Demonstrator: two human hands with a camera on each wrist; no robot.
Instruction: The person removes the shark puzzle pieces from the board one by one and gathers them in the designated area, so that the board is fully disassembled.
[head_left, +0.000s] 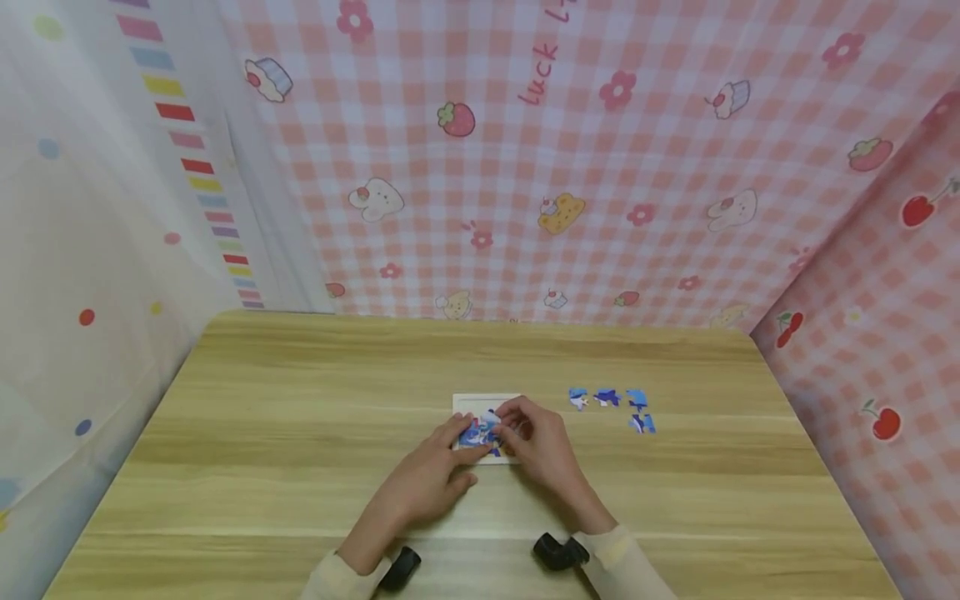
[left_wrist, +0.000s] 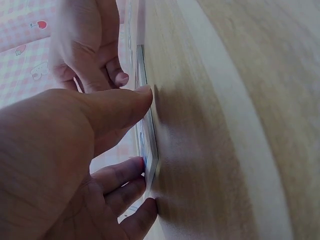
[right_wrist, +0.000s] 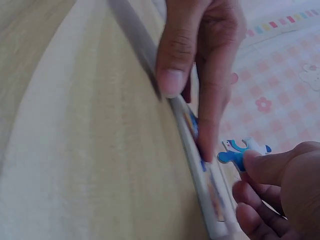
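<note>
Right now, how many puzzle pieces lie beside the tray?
4, right of the tray: three pieces in a row, a fourth piece below the row's right end. Hands may hide others.

1. A small, cloth-screened nook; home or studio, one cannot tell.
2. A pink-and-white checked cloth printed with strawberries and cupcakes hangs behind the pale, wood-grained surface.
3. A white cloth with coloured dots encloses the left, a pink checked cloth with red cherries the right.

Wooden table, pink checked cloth
</note>
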